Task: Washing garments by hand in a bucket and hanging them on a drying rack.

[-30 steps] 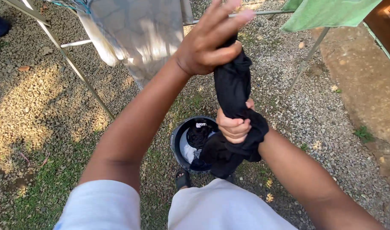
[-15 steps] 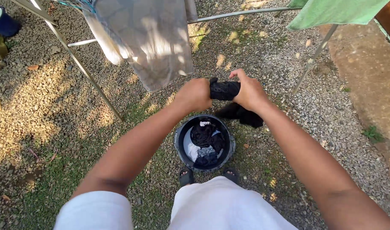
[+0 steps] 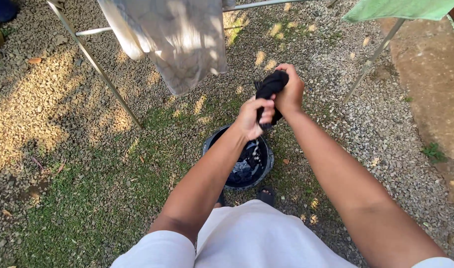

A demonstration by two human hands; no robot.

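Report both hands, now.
Left hand: closed on the twisted black wet cloth.
Right hand: closed on the same cloth.

A pale grey cloth (image 3: 180, 42) hangs on a metal drying rack (image 3: 95, 64). Right of the rack hangs a green cloth (image 3: 400, 8); left of it lies a dark blue tub (image 3: 2, 9).

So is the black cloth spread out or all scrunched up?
Scrunched up. The black cloth is twisted into a tight roll between the left hand and right hand, with water dripping into the bucket below.
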